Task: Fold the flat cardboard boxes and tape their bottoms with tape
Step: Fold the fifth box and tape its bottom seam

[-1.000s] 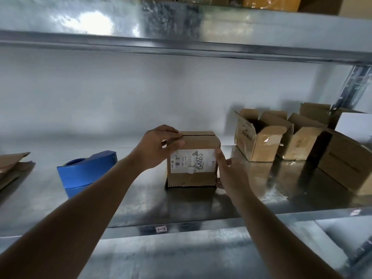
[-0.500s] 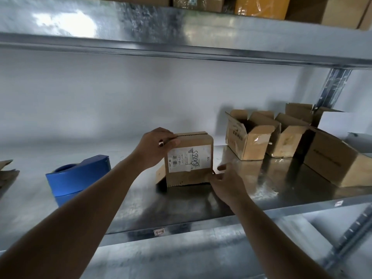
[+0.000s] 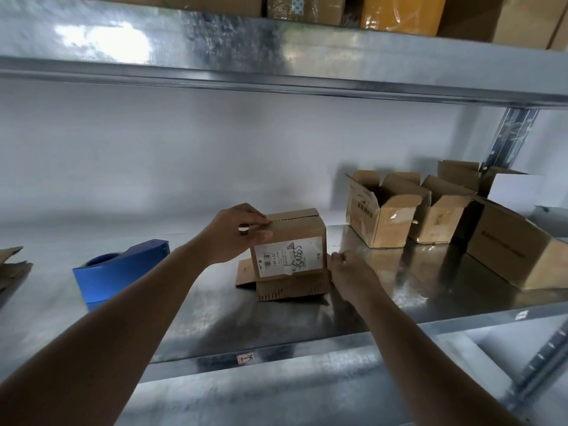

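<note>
Metal shelf [image 3: 215, 327], shiny, reflective. On it: blue tape dispenser [image 3: 123, 270] at left; small labelled cardboard box [image 3: 290, 256] at centre, flaps splayed at its base; three open-topped boxes [image 3: 381, 210] clustered at right; flat cardboard pieces [image 3: 12, 265] at far left edge.

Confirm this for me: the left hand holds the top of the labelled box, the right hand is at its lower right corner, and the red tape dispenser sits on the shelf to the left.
One thing is wrong: the tape dispenser is blue, not red, as the head view shows. The rest stands: the left hand holds the top of the labelled box, the right hand is at its lower right corner, and the dispenser sits on the shelf to the left.
</note>
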Available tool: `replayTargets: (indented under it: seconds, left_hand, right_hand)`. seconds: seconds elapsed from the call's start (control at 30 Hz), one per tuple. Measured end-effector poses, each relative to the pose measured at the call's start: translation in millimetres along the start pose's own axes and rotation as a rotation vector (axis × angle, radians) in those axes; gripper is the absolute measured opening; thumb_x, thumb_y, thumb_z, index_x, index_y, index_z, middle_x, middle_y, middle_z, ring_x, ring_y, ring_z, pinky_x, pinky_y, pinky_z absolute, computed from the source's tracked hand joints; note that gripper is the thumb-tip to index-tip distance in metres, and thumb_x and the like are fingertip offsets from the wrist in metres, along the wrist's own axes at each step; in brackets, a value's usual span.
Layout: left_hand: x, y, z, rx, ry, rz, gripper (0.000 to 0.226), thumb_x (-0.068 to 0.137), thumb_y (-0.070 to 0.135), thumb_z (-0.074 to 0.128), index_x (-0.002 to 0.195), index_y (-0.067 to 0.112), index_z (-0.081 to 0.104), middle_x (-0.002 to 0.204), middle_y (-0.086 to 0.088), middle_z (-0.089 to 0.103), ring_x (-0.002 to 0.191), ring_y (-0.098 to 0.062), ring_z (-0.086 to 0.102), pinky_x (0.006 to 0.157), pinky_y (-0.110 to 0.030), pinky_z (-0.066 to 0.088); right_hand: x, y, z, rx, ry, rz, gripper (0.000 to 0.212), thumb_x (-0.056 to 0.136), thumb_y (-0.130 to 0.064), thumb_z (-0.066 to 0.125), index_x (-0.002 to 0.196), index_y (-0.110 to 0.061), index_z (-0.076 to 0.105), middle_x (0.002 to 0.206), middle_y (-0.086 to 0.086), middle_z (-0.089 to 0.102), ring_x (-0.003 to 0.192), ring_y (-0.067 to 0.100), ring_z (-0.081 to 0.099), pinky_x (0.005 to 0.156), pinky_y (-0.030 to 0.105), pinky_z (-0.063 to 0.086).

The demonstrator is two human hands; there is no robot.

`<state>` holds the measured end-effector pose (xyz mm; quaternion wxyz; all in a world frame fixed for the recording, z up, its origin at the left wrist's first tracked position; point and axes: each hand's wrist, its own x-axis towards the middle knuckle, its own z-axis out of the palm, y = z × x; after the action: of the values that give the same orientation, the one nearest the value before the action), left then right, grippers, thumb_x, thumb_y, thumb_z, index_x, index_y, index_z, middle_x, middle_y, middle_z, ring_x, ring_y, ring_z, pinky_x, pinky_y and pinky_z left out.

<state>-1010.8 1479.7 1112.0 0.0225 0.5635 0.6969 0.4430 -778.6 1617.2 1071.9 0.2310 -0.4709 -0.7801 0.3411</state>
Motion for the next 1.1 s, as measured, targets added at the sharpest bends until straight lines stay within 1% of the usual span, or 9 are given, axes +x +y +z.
replayTargets:
  seconds: [0.1,0.23,0.4,0.5,0.6,0.77,0.87,0.93,1.1]
  left_hand:
    - [-3,-3,-1,0.052,-0.050,-0.013,0.035,0.086,0.033,0.083,0.119,0.022,0.079,0.114,0.016,0.065,0.107,-0.004,0.065,0.097,-0.033,0.058]
    - [-2,1,4,0.012,-0.111,-0.011,0.034,0.087,0.029,0.083,0.119,0.022,0.078,0.109,0.021,0.065,0.107,-0.005,0.066,0.098,-0.035,0.058]
    - [3,11,9,0.103,-0.171,0.030,0.034,0.089,0.034,0.081,0.120,0.023,0.077,0.108,0.018,0.064,0.104,-0.005,0.065,0.096,-0.036,0.058]
    - [0,14,8,0.092,-0.168,0.036,0.035,0.084,0.041,0.084,0.116,0.028,0.079,0.106,0.017,0.064,0.101,-0.005,0.066,0.093,-0.035,0.059]
    - [-1,16,7,0.089,-0.174,0.038,0.037,0.078,0.049,0.087,0.111,0.035,0.079,0.103,0.018,0.063,0.098,-0.004,0.066,0.091,-0.034,0.059]
    - [2,11,9,0.103,-0.197,-0.003,0.052,0.075,0.060,0.084,0.121,0.039,0.073,0.107,0.021,0.059,0.106,-0.007,0.062,0.092,-0.040,0.059]
    - [3,11,10,0.117,-0.192,0.020,0.053,0.079,0.058,0.082,0.125,0.033,0.074,0.106,0.020,0.059,0.104,-0.006,0.061,0.094,-0.041,0.057]
    - [4,12,10,0.171,-0.199,0.039,0.051,0.084,0.056,0.077,0.128,0.032,0.073,0.108,0.021,0.057,0.104,-0.005,0.060,0.094,-0.037,0.056]
    - [-4,23,6,0.433,-0.257,0.117,0.038,0.103,0.050,0.054,0.136,0.033,0.064,0.129,0.022,0.048,0.103,-0.008,0.057,0.083,-0.027,0.049]
  right_hand:
    - [-1,1,0,-0.030,0.020,0.034,0.046,0.105,-0.048,0.036,0.110,-0.013,0.067,0.098,0.008,0.069,0.093,0.024,0.066,0.088,0.042,0.055]
    - [3,1,-1,-0.233,0.163,-0.027,0.053,0.096,-0.057,0.036,0.111,-0.019,0.068,0.118,0.010,0.063,0.107,0.030,0.060,0.095,0.045,0.051]
    - [5,-13,-3,0.266,0.179,-0.276,0.045,0.108,-0.054,0.029,0.113,-0.023,0.062,0.101,-0.007,0.064,0.096,0.009,0.064,0.083,0.033,0.055]
    - [8,-25,-2,0.217,0.134,-0.435,0.039,0.109,-0.043,0.043,0.140,-0.027,0.058,0.123,-0.014,0.058,0.118,0.006,0.055,0.100,0.030,0.045]
    - [17,-40,-4,0.278,0.032,-0.263,0.051,0.106,-0.050,0.047,0.152,-0.029,0.043,0.126,-0.010,0.048,0.118,0.015,0.052,0.101,0.042,0.049]
    - [31,-43,-7,0.423,-0.198,0.090,0.032,0.105,-0.045,0.046,0.106,-0.016,0.060,0.110,0.017,0.067,0.094,0.029,0.070,0.092,0.048,0.058]
    - [36,-41,-3,0.243,-0.028,-0.217,0.027,0.106,-0.028,0.051,0.132,-0.025,0.057,0.121,-0.004,0.061,0.099,0.017,0.065,0.077,0.028,0.057]
    - [38,-48,-6,0.044,0.137,-0.537,0.024,0.102,-0.023,0.060,0.124,-0.032,0.065,0.120,-0.016,0.059,0.104,0.004,0.058,0.075,0.009,0.039]
    - [35,-66,7,-0.210,0.012,-0.664,0.025,0.102,-0.044,0.056,0.103,-0.029,0.077,0.094,-0.013,0.068,0.086,0.009,0.063,0.074,0.031,0.053]
